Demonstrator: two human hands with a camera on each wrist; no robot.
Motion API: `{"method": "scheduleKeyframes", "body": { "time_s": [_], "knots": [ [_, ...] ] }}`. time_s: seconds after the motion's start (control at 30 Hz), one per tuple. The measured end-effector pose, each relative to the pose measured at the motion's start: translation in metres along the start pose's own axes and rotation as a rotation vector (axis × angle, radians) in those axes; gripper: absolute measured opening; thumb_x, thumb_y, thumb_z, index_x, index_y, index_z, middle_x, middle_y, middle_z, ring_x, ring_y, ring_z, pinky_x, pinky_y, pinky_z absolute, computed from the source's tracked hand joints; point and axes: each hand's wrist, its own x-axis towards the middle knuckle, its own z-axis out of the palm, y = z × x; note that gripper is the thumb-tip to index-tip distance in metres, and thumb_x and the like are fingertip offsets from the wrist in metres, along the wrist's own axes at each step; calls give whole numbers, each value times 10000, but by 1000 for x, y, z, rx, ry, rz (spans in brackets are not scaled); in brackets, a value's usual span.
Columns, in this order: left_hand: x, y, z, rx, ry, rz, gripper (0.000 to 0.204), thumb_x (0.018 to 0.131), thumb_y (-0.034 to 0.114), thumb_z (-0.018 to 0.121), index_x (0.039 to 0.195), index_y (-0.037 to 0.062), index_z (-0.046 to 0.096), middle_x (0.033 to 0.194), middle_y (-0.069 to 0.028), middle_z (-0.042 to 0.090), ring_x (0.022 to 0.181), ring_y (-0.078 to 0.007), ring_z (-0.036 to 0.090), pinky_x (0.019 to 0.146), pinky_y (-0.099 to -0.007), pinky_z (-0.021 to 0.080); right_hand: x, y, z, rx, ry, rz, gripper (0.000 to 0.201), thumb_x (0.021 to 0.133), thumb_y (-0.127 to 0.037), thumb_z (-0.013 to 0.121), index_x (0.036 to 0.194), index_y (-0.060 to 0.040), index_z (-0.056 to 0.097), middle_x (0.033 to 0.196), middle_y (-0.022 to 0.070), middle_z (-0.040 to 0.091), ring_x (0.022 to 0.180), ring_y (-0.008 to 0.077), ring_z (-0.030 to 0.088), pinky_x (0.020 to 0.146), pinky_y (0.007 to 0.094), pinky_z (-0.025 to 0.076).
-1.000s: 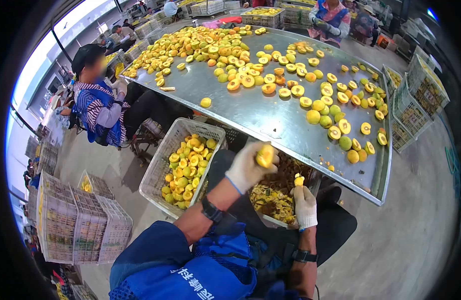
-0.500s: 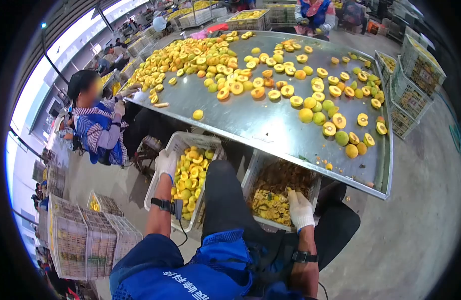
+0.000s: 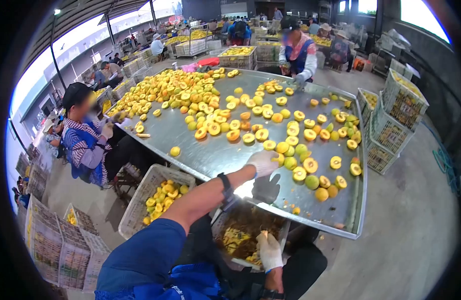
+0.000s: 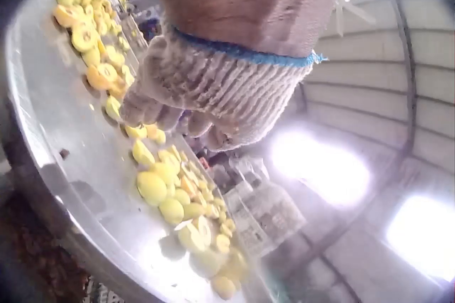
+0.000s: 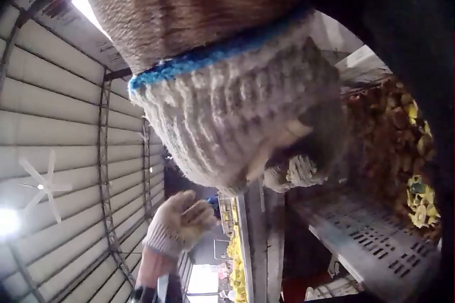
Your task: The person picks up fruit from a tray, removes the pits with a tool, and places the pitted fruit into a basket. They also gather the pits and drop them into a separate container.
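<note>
My gloved left hand reaches over the metal table, its fingertips right at a cluster of yellow peaches, some whole and some halved. One yellow peach lies just beyond the fingers. In the right wrist view the same left hand has loosely bent, parted fingers. Low over a crate of scraps, my gloved right hand has its fingers curled round a slim tan piece, like a tool's handle; its far end is hidden.
A crate of peach halves stands left of my legs. Stacked crates rise at the right and lower left. Other people work at the table's left side and far edge. A big heap of peach halves covers the table's far left.
My left hand held a peach half, moved to the crate of halves at left, and now reaches over the table without it. My right hand has lowered over the scraps.
</note>
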Motion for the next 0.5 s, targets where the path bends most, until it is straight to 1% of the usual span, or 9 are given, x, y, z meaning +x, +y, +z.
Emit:
{"method": "scheduleKeyframes", "body": {
  "time_s": [0.07, 0.1, 0.13, 0.17, 0.2, 0.27, 0.3, 0.47, 0.5],
  "knots": [
    [29, 20, 13, 29, -183, -73, 437, 898, 321, 548, 1264, 127, 687, 1300, -214, 643, 1180, -387, 634, 1004, -467, 509, -13, -28, -3, 166, 4, 76, 304, 1024, -283, 583, 859, -30, 617, 680, 17, 559, 595, 100, 520, 542, 314, 431],
    [37, 21, 25, 26, -178, -63, 437, 898, 321, 548, 1264, 127, 687, 1300, -214, 643, 1180, -387, 634, 1004, -467, 509, -11, -26, -3, 205, 14, 63, 313, 1037, -284, 568, 840, -44, 610, 675, -11, 536, 585, 77, 496, 527, 286, 412],
    [41, 20, 43, 128, -70, -43, 404, 903, 313, 547, 1231, 130, 694, 1322, -223, 606, 1175, -405, 628, 991, -477, 514, -3, -12, -5, 123, 21, 71, 325, 1023, -305, 578, 871, -21, 619, 698, 66, 597, 617, 166, 573, 582, 344, 460],
    [48, 18, 57, 229, 40, -26, 372, 908, 306, 546, 1198, 132, 700, 1344, -233, 569, 1170, -423, 622, 977, -486, 518, 7, 9, -4, 64, 28, -8, 276, 1019, -294, 578, 901, -47, 617, 686, 21, 551, 575, 125, 523, 527, 309, 432],
    [54, 17, 63, 226, 43, -26, 372, 908, 306, 546, 1198, 132, 700, 1344, -233, 569, 1170, -423, 622, 977, -486, 518, 11, 12, -1, 5, 32, -83, 229, 1015, -284, 578, 931, -74, 615, 673, -24, 504, 533, 83, 474, 472, 274, 404],
    [61, 7, 70, 198, 104, -9, 332, 926, 305, 557, 1180, 141, 696, 1343, -241, 526, 1175, -448, 604, 966, -503, 521, 13, 19, 2, -6, 6, -104, 209, 1017, -258, 587, 916, -75, 598, 675, -17, 513, 537, 88, 493, 478, 283, 420],
    [62, 5, 67, 186, 62, -22, 332, 942, 304, 572, 1214, 134, 658, 1319, -233, 541, 1201, -439, 589, 973, -506, 518, 13, 19, 4, -14, -13, -103, 212, 1018, -258, 586, 917, -72, 599, 678, -15, 518, 537, 88, 497, 478, 286, 422],
    [62, -5, 66, 234, 103, -58, 373, 937, 299, 604, 1258, 111, 588, 1323, -227, 533, 1201, -441, 588, 973, -511, 516, 18, 20, 10, -79, -51, -137, 217, 1021, -257, 582, 916, -68, 600, 682, -13, 525, 530, 87, 496, 470, 288, 420],
    [59, -7, 62, 219, 66, -57, 376, 932, 290, 602, 1265, 116, 583, 1365, -224, 510, 1201, -442, 586, 976, -510, 514, 15, 14, 9, -50, -57, -124, 210, 1020, -250, 580, 922, -66, 604, 684, -11, 524, 529, 87, 495, 468, 284, 421]
  ]
}}
